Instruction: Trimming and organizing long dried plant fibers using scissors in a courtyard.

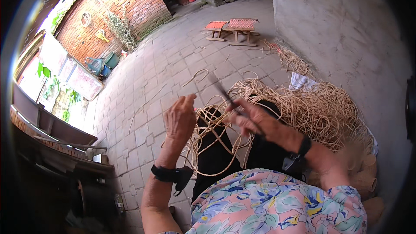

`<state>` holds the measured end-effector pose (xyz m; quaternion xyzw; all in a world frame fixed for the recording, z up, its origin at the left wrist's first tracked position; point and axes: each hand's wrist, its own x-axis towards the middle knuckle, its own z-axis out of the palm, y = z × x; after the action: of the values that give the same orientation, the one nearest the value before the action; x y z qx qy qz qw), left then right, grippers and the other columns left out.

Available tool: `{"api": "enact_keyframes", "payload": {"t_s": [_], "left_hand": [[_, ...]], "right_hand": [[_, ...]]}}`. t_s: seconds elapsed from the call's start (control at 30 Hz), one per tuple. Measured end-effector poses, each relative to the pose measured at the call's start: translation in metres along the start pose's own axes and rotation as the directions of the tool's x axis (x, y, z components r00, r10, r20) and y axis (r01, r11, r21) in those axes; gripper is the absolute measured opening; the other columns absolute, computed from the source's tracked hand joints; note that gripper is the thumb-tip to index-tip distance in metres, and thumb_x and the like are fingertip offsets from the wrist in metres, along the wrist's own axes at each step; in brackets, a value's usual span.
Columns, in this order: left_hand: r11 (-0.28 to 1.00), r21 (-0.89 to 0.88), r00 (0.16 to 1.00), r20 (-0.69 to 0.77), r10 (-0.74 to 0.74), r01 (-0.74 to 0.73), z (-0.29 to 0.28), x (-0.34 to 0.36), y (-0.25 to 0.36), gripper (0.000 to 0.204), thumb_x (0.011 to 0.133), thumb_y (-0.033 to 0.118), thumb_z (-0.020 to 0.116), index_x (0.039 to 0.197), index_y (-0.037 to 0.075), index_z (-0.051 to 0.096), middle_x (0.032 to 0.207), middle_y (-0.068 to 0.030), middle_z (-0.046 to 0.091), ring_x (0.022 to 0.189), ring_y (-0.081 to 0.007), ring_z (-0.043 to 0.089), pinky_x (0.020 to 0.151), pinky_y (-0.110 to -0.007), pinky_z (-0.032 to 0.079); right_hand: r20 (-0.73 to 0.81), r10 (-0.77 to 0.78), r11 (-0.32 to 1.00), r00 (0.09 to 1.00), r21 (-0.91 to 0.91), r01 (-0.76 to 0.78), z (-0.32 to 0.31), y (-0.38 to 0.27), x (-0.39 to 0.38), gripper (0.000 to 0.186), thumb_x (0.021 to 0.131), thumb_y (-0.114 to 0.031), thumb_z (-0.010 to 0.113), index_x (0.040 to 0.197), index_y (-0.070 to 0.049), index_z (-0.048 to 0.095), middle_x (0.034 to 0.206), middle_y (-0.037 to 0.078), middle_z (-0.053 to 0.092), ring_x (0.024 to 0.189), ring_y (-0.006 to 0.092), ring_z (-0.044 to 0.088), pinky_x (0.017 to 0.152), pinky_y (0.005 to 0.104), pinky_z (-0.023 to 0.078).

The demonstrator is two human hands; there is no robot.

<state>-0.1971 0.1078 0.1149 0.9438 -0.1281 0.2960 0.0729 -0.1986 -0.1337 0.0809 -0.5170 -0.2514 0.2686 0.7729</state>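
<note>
Right hand (260, 123) closed round a long dark tool (229, 98), blurred. Left hand (180, 117) half-curled at the near left; cannot tell if it pinches a strand. Pale cord (320, 108) heaped right, loops across both knees. Good practice, I judge: keep tool tip off left fingers, spread strands first; loops could snag. Far: 2 low stools (242, 25), well apart, not in the way. White sheet (302, 81) against the heap.

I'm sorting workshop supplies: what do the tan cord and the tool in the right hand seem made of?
Tan cord: probably plant fibre, matte, judging by its straw colour and springy loops.
Tool in the right hand: perhaps metal, given its dark, slim form; motion blur hides its finish.
</note>
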Motion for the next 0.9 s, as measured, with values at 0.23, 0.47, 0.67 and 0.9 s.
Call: {"api": "enact_keyframes", "payload": {"t_s": [0.23,0.47,0.67,0.9], "left_hand": [[0.993,-0.112,0.999,0.031,0.044,-0.040,0.021,-0.009,0.010,0.023,0.081,0.005,0.059,0.104,0.010,0.061,0.079,-0.0092,0.061,0.073,-0.0291,0.061,0.062,-0.041,0.047],[0.779,-0.464,0.819,0.563,-0.109,0.422,0.004,-0.034,-0.062,0.031,0.076,0.009,0.073,0.105,0.009,0.064,0.056,0.0023,0.039,0.055,-0.0061,0.040,0.047,-0.026,0.032],[0.406,-0.644,0.689,0.270,-0.673,0.649,-0.029,-0.078,-0.198,0.023,0.085,0.017,0.059,0.106,0.009,0.062,0.064,0.0068,0.043,0.050,-0.0020,0.036,0.042,-0.018,0.030],[0.136,-0.733,0.602,0.422,-0.678,0.667,-0.051,-0.118,-0.225,0.022,0.081,0.023,0.066,0.097,0.009,0.059,0.057,0.0077,0.036,0.049,-0.0025,0.033,0.046,-0.018,0.028]], "right_hand": [[0.004,0.113,0.921,0.994,0.375,-0.106,0.007,0.000,-0.018,0.033,0.086,-0.006,0.057,0.116,-0.006,0.043,0.084,0.012,0.062,0.050,0.0074,0.053,0.044,0.0193,0.045],[-0.565,-0.299,0.926,0.769,-0.368,0.090,-0.131,-0.017,-0.067,0.030,0.083,-0.007,0.055,0.112,-0.010,0.047,0.071,-0.001,0.053,0.049,0.0025,0.044,0.041,0.0166,0.037],[-0.762,-0.451,0.824,0.465,-0.556,-0.111,-0.274,-0.020,-0.173,0.020,0.089,-0.016,0.053,0.109,-0.013,0.052,0.063,-0.003,0.052,0.047,0.0014,0.042,0.039,0.0173,0.031],[-0.647,-0.756,0.300,-0.097,-0.210,-0.931,-0.433,-0.039,-0.354,0.037,0.090,-0.029,0.052,0.124,-0.017,0.050,0.103,0.018,0.065,0.093,0.0414,0.061,0.075,0.0487,0.048]]}}
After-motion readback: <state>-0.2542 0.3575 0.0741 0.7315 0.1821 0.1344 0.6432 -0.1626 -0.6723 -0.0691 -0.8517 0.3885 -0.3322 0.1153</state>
